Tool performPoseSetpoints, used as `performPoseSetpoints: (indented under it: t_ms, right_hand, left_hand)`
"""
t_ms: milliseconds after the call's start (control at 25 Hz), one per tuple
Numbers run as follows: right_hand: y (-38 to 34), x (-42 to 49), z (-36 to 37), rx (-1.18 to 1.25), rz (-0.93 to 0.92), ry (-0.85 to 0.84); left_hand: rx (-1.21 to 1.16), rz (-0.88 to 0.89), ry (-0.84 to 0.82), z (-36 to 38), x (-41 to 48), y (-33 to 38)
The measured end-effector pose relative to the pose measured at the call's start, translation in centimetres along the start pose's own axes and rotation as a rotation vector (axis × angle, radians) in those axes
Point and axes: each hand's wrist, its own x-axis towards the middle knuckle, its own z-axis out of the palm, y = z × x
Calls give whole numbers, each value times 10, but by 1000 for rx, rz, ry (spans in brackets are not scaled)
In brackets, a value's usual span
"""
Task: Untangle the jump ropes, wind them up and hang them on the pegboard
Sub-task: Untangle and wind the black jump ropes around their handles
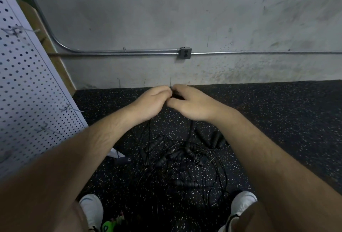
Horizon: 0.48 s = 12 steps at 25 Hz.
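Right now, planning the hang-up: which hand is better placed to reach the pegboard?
Probably left. The pegboard stands on that side, nearer the left hand; the right hand would have to cross over. Both hands pinch a rope.

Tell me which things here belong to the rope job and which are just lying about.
Job:
- jump ropes, tangled on the floor, with cords rising to the hands
- left hand and right hand, pinching the cords
- pegboard and its hooks

Lying about:
- wall outlet
- conduit
- green item by the left shoe
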Motion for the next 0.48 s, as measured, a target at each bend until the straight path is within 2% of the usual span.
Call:
performPoseSetpoints:
  t_ms: [40,120,200,240,320,400,480]
  right_hand:
    - [-1,1,-2,-22,-27,35]
    - [2,-1,-20,-17,-31,208]
    - [14,-7,-47,-61,67,429]
    - [23,-9,-55,-132,134,468]
    - [27,-13,-48,-177,183,299]
    - [16,-6,-17,-15,88,80]
    - [1,2,2,27,-55,36]
  left_hand:
    - [-14,-2,-28,-5,-1,-1]
    - [68,-41,-98,-23,-4,-8]
    - [250,-87,-55,-48,-3,-24]
    - [282,-111,-10,-58,-4,-30]
    - [195,-116,28,-61,-1,-35]
    - [113,-69,-29,-48,4,-29]
    - [88,-7,-117,-34,4,-20]
